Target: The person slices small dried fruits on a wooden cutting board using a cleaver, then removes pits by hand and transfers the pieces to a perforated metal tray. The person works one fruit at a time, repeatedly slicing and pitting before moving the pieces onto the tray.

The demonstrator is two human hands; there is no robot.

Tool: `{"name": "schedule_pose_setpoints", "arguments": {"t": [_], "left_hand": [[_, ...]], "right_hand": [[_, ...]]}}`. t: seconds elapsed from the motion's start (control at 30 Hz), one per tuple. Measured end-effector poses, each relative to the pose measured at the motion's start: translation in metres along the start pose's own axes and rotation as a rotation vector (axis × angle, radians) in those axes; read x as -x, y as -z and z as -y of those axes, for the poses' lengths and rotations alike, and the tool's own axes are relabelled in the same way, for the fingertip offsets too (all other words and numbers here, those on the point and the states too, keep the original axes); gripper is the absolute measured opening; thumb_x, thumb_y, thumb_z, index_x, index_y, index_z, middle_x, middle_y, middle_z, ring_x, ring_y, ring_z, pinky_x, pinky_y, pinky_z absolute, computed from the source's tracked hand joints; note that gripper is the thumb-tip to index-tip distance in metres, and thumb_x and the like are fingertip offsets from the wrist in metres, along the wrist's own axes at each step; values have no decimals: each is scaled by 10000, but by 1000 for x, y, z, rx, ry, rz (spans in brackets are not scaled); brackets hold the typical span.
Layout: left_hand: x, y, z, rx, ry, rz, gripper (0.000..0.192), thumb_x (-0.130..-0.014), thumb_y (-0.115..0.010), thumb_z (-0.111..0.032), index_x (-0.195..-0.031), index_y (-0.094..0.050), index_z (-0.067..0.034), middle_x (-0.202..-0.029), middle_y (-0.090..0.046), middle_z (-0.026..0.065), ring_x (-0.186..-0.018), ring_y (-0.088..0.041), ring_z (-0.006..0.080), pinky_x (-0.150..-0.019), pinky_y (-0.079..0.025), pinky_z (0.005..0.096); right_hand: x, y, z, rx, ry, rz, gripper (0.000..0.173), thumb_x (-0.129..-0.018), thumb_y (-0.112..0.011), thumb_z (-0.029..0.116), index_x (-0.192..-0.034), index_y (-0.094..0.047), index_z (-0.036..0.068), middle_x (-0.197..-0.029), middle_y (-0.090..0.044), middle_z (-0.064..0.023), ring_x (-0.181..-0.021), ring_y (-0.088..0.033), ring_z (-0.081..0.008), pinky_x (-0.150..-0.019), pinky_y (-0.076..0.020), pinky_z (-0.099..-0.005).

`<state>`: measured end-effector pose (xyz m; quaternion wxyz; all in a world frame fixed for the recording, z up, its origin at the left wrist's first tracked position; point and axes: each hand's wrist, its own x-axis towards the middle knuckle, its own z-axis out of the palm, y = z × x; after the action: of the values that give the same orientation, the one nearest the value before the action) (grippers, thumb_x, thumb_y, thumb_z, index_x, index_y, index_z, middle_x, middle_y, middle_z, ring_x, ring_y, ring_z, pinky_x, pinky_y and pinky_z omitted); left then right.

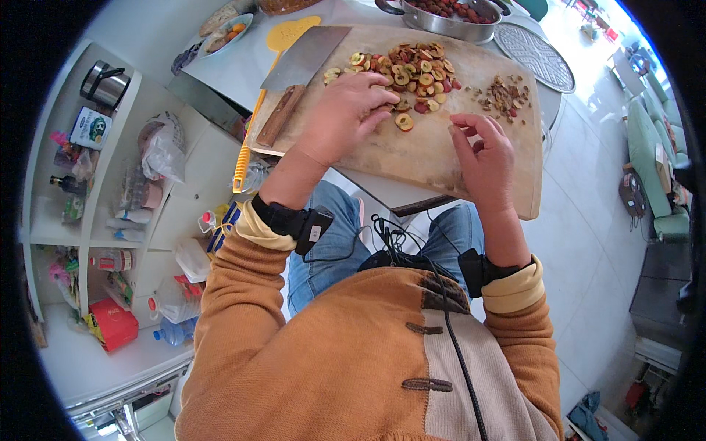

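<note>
My left hand (353, 110) reaches over the near left edge of a pile of sliced small red-skinned fruit (422, 66), its blurred fingers spread and touching or just above the slices. My right hand (485, 154) is bent above the wooden cutting board (408, 157), thumb and forefinger tips close together. Whether anything small sits between them is hidden. One round fruit slice (404, 122) lies apart, between the hands. Beyond my right hand is a smaller heap of seeds and core scraps (504, 96). A cleaver (300, 66) with a wooden handle rests at the board's left side.
A yellow plastic fly swatter (256, 116) lies along the board's left edge. Behind the board stands a steel pot (449, 25) of dark red fruit, with a round perforated steamer plate (535, 57) to its right. Shelves (113, 182) rise at left; cables (391, 234) hang over my lap.
</note>
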<state>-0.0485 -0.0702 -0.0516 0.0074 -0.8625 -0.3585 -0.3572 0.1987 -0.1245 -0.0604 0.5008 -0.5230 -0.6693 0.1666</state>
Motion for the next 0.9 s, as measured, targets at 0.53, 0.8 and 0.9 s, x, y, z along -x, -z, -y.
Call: {"name": "schedule_pose_setpoints", "arguments": {"t": [0.53,0.8,0.9], "left_hand": [[-9,-3,14,9,68,-30,222,-817,-758,-143,-1021,-708,-70,-1123,-693,115,-1089,-620,343,-962,-490,430],[-16,-6,2,46,144,76,239,-795,-783,-138,-999,-688,-57,-1071,-692,119,-1029,-641,312,-919,-501,422],[-14,-10,-15,327,315,24,199,-818,-778,-90,-983,-672,-51,-1004,-704,88,-921,-675,222,-841,-535,348]], "right_hand": [[0,1,0,34,-41,162,126,-897,-716,158,-955,-713,46,-842,-692,-118,-691,-645,-215,-660,-522,-328],[0,2,1,37,-47,167,142,-899,-722,166,-970,-717,43,-855,-706,-120,-699,-664,-210,-659,-531,-322],[0,1,-1,-67,-41,138,155,-907,-729,163,-1006,-722,44,-840,-703,-106,-692,-653,-175,-662,-527,-300]]}}
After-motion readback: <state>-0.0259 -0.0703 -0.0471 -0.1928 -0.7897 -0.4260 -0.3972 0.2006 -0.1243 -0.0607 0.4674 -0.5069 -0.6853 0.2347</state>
